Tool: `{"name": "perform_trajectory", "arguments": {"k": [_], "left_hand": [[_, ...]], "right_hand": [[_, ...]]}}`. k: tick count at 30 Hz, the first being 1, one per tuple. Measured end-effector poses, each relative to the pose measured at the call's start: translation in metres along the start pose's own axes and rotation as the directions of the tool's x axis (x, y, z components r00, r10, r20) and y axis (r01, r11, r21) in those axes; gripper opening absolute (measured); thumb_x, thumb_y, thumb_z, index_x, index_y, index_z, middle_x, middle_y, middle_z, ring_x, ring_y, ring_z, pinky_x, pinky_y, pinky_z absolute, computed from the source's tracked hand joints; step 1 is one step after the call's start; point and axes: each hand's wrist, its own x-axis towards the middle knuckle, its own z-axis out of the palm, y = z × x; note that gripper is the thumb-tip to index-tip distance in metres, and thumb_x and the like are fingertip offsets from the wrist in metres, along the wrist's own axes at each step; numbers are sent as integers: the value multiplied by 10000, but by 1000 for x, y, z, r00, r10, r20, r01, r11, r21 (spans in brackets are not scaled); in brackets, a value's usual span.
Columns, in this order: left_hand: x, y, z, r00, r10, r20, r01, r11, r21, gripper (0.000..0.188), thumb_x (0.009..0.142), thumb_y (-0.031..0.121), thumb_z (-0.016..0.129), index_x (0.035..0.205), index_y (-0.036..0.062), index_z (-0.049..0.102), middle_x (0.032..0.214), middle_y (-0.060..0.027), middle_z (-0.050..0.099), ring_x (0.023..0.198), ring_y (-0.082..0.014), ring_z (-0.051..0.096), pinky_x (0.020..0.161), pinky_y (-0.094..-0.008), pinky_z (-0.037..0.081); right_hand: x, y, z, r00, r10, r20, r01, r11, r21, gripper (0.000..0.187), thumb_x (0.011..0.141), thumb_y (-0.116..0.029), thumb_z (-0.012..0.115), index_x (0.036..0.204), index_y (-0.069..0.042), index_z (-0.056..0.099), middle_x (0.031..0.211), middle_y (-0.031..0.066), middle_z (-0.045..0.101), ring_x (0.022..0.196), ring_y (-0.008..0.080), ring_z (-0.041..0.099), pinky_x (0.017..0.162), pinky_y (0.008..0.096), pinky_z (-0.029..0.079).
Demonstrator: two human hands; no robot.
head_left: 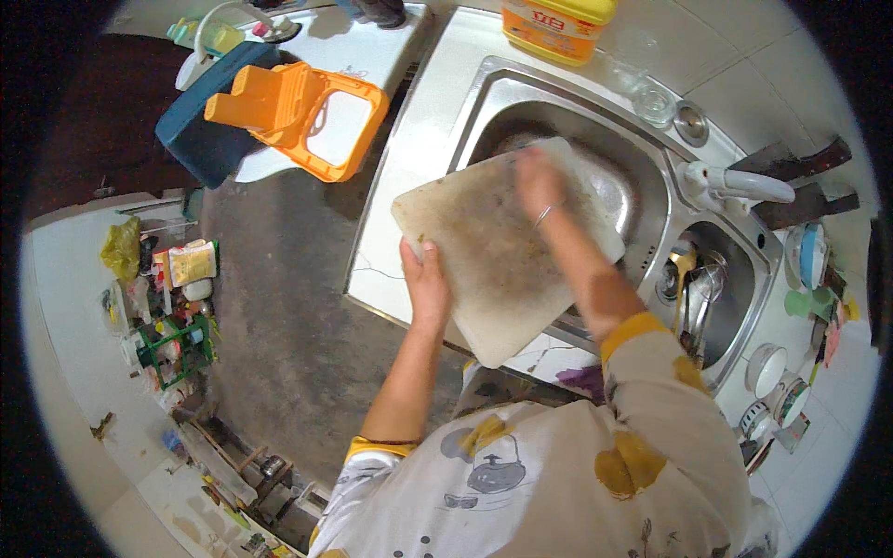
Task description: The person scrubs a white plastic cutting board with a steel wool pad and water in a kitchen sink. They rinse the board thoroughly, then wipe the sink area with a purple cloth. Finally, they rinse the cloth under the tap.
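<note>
A whitish, stained cutting board (493,251) lies tilted over the near left part of the steel sink's large basin (633,191). My left hand (428,284) grips its left edge, thumb on the upper face and the other fingers mostly hidden. Against the board's far part is my right hand (539,181), smeared by motion. Its fingers are too blurred to show whether they hold anything. The brown staining is darkest around the middle of the board.
A white faucet (735,183) rises behind the sink. The small basin holds utensils (693,288). A yellow tub (558,28) and a glass jar (654,104) stand along the back. Bowls (766,370) sit at right. An orange plastic stool (302,112) lies on the left counter.
</note>
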Motion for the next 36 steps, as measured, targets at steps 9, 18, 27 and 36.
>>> {"name": "perform_trajectory", "arguments": {"k": [9,18,27,36], "left_hand": [[30,19,-2,992,-50,120,46,998,37,374,913,115,446,1264,19,361,1151,-126,504,1033,-197,497,895,-321,401],[39,12,1,991,-49,126,38,995,87,528,779,-31,552,1260,24,341,1140,-125,502,1031,-212,516,891,-325,426],[31,28,2,992,-72,105,55,986,158,590,731,-64,552,1270,40,335,1135,-123,500,1031,-220,521,881,-330,439],[29,22,-2,995,-54,83,40,986,160,585,740,-57,560,1272,32,333,1152,-126,496,1047,-231,517,900,-325,419]], "right_hand": [[-54,-86,13,800,-592,-101,594,805,-12,158,790,-127,579,901,-78,679,987,168,629,876,328,601,787,393,487],[13,-1,19,976,-218,18,218,966,-136,174,798,-167,562,894,-78,677,971,155,612,975,326,548,854,404,443],[38,3,13,951,-287,-115,282,958,-58,150,764,-177,574,701,-64,650,750,166,597,731,320,591,712,414,481],[-14,-64,22,880,-455,-137,468,879,89,123,773,-150,567,716,-72,644,843,155,603,787,325,579,715,422,484]]}}
